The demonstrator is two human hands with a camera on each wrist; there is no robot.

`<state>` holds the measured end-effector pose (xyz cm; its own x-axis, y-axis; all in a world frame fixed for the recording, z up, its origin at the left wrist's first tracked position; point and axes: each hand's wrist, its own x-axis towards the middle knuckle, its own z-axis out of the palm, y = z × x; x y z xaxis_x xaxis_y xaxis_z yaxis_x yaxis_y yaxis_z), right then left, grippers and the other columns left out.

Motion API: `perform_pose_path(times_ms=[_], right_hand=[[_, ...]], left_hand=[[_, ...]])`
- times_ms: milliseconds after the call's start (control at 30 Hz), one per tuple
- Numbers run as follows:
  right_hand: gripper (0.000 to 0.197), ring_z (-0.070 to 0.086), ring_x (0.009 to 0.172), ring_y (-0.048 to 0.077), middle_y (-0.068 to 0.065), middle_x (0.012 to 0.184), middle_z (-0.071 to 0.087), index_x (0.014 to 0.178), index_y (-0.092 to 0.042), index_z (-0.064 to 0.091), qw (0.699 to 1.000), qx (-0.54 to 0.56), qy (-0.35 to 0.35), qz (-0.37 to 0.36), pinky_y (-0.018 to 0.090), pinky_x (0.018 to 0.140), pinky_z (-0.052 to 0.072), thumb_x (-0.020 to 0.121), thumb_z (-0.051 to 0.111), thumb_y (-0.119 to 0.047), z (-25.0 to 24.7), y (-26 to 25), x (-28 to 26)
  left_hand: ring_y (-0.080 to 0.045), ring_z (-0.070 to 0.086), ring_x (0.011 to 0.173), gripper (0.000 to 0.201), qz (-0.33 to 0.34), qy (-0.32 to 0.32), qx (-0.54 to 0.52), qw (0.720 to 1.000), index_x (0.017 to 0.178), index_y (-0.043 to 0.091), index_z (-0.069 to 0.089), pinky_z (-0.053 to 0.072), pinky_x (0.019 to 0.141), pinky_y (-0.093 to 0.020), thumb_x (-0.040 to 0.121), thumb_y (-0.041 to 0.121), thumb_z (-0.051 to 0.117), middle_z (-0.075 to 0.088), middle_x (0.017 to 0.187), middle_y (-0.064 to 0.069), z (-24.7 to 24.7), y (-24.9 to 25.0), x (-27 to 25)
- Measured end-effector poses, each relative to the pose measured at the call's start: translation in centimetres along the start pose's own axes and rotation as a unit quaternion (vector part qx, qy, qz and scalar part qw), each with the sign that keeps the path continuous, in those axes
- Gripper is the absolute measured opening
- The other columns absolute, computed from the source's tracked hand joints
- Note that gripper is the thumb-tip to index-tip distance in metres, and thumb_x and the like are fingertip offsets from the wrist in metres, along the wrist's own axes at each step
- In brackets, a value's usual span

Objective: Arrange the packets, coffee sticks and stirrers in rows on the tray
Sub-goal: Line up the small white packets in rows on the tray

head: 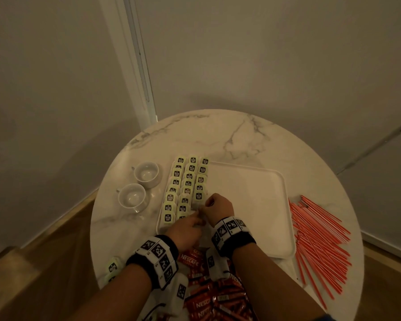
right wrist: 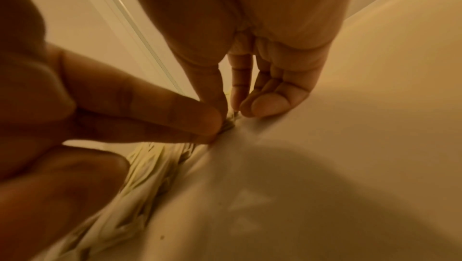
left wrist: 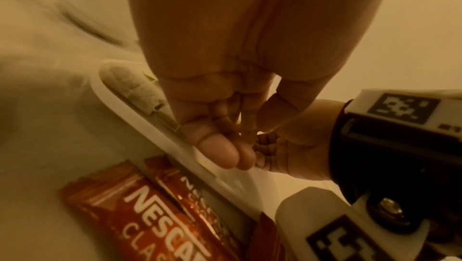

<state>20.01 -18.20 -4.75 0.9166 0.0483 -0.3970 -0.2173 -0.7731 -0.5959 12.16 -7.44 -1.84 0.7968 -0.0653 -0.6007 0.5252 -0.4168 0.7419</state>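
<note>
A white tray [head: 252,205] lies on the round marble table and carries three rows of pale green tea packets [head: 188,181] along its left side. Both hands meet at the near end of the third row. My right hand [head: 206,205] pinches one tea packet [head: 196,206] there with curled fingers, and its fingertips [right wrist: 262,107] press down on the tray [right wrist: 325,146]. My left hand [head: 198,214] pinches the same packet [right wrist: 228,125] from the near side. Red coffee sticks [head: 208,297] lie heaped under my wrists, and red stirrers [head: 317,246] lie right of the tray.
Two white cups [head: 146,173] [head: 132,196] stand left of the tray. A few loose tea packets [head: 112,266] lie at the table's near left edge. Coffee sticks [left wrist: 150,216] lie against the tray rim [left wrist: 140,119]. A wall stands behind the table.
</note>
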Motion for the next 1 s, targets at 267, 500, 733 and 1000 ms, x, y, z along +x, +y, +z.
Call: perform_pose_path(times_ms=[267,500,733,1000], right_hand=[[0.033,0.058,0.08,0.017,0.001,0.085,0.062,0.085,-0.015,0.057,0.999,0.033,-0.012,0.011,0.027,0.067,0.044,0.076,0.076,-0.041,-0.2,0.1,0.1],[0.02,0.058,0.083,0.018,0.001,0.087,0.063,0.087,-0.015,0.059,0.997,0.026,-0.05,-0.056,0.026,0.07,0.046,0.081,0.072,-0.029,-1.8,0.0,-2.9],[0.028,0.05,0.11,0.025,0.005,0.118,0.056,0.113,-0.017,0.063,0.912,-0.17,-0.219,-0.301,0.036,0.098,0.044,0.087,0.063,-0.029,1.6,-1.4,-10.8],[0.051,0.041,0.118,0.034,0.008,0.13,0.049,0.132,-0.019,0.051,0.795,-0.336,-0.2,-0.464,0.05,0.1,0.038,0.083,0.062,-0.018,6.8,-2.6,-13.1]], left_hand=[[-0.017,0.062,0.078,0.037,-0.002,0.018,0.002,1.0,0.127,0.012,0.057,0.055,0.077,-0.033,0.092,0.006,0.045,0.061,0.116,-0.006,0.0,0.8,-0.3],[-0.013,0.063,0.081,0.009,0.075,0.06,0.041,0.995,0.09,0.022,0.068,0.053,0.079,-0.032,0.089,0.014,0.063,0.067,0.093,0.003,-6.1,-0.9,-5.1],[-0.01,0.054,0.092,0.033,-0.043,0.127,0.244,0.96,0.111,0.025,0.057,0.042,0.074,-0.02,0.082,0.026,0.072,0.052,0.111,0.003,-11.2,-7.6,-9.4],[-0.023,0.046,0.122,0.081,-0.15,0.103,0.331,0.926,0.144,0.024,0.031,0.044,0.099,-0.031,0.078,0.045,0.072,0.034,0.139,-0.005,-10.2,-13.2,-10.5]])
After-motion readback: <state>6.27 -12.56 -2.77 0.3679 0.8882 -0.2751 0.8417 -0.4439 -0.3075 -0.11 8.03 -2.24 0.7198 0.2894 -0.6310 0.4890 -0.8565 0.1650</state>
